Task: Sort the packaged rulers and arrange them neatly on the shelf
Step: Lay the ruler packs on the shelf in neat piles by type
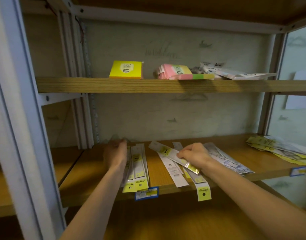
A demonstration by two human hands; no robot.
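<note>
Two hands are at work on the lower shelf (166, 181) in front of you. Your left hand (116, 153) rests against the left edge of a neat stack of packaged rulers (137, 168), which lies lengthwise from back to front with its yellow header cards hanging slightly over the shelf's front edge; the fingers are blurred, so you cannot tell whether that grip is closed on anything or only pressing. Your right hand (194, 155) has its fingers curled and pinches one ruler pack (167, 151) that lies slanted across the loose pile of rulers (186, 172) beneath it. That pile fans out untidily, one pack with a yellow tag (203, 194) sticking out past the shelf edge. Just to the right of your right wrist lies another group of clear packs (226, 160), and well apart, at the far right of the same shelf, a further heap of yellow-carded packs (276, 148). A blue price label (146, 193) is fixed to the shelf's front edge below the neat stack. On the upper shelf (148, 85) sit a yellow sticky-note pad (126, 69), a pink and green pad bundle (178, 72) and some white packets (235, 73).
</note>
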